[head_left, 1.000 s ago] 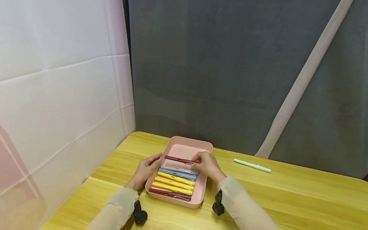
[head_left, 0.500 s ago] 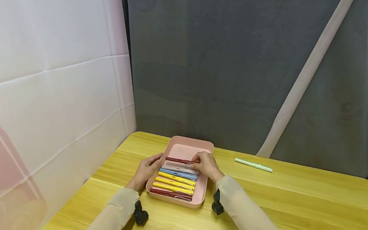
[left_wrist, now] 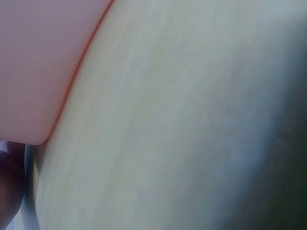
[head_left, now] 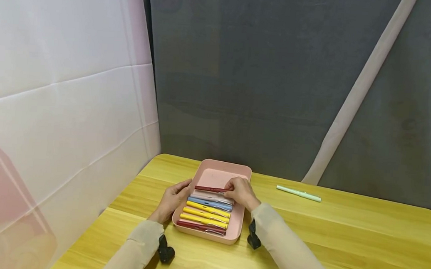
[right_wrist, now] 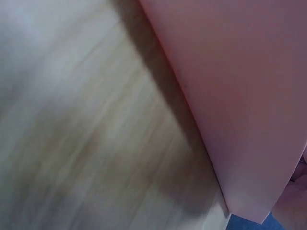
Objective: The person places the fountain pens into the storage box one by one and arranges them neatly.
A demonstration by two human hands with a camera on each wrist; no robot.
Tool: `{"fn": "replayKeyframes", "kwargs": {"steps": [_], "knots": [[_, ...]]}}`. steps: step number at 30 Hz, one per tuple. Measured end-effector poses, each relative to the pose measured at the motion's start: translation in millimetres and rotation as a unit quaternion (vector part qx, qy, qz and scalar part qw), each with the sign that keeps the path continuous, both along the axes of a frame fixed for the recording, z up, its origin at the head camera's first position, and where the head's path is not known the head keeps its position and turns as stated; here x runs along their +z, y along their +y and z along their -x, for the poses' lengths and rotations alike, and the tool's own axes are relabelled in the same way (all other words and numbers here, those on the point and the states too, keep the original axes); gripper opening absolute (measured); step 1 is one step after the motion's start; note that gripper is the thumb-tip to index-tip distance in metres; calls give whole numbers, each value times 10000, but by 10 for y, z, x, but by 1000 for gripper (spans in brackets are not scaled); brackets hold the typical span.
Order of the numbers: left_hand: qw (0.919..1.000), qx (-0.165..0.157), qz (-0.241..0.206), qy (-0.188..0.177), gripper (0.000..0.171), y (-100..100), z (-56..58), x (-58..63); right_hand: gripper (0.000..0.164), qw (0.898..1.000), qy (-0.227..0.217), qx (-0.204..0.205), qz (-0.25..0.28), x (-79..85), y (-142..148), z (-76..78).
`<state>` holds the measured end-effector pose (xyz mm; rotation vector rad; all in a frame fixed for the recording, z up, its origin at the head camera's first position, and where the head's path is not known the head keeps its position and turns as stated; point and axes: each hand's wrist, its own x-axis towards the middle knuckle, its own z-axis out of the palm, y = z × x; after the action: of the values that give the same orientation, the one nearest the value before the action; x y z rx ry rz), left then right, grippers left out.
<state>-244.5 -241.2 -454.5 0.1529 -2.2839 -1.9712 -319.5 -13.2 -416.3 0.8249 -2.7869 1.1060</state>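
Note:
In the head view a shallow pink tray [head_left: 216,177] holds a row of capped pens with wire clips. From the near end lie a dark red pen [head_left: 197,227], several yellow pens [head_left: 202,213], a blue pen [head_left: 207,202] and a pale pink pen [head_left: 209,197]. My right hand [head_left: 242,192] pinches the clip end of another dark red pen [head_left: 209,188], just beyond the pale one and parallel to it. My left hand [head_left: 172,199] grips the tray's left rim. Both wrist views mostly show the tray's outer wall [right_wrist: 240,96]; the pens are hidden there.
A mint green pen [head_left: 298,193] lies on the yellow wooden table [head_left: 344,231], to the right of the tray. A dark grey curtain [head_left: 263,92] hangs behind the table, and a pale fabric wall [head_left: 71,99] stands at its left.
The dark red pen in my right hand has shifted slightly toward the pale pink pen. My left hand stays at the tray's rim. The head view has drifted a little.

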Motion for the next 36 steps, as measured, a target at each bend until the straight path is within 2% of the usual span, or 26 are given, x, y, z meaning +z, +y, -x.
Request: {"fn": "replayKeyframes", "kwargs": {"steps": [8, 15, 20, 29, 33, 36], "knots": [[10000, -1, 31, 21, 47, -4, 10, -9, 10, 9999, -47, -27, -104, 2, 2, 1], [9992, -23, 129, 365, 50, -4, -27, -22, 10, 9996, -61, -18, -283, -2, -14, 10], [9999, 3, -65, 121, 46, 9, -15, -1, 11, 9992, -106, -19, -387, 9, -26, 8], [9998, 96, -106, -126, 44, 10, -11, 0, 11, 9977, -389, -15, -552, 22, -52, -2], [9999, 85, -94, -112, 44, 8, -9, 1, 13, 9975, -391, 30, -590, 1, -57, 22], [9999, 36, -89, -38, 45, 3, -7, -4, 15, 9975, -229, 145, -652, -33, -52, 46]]}}
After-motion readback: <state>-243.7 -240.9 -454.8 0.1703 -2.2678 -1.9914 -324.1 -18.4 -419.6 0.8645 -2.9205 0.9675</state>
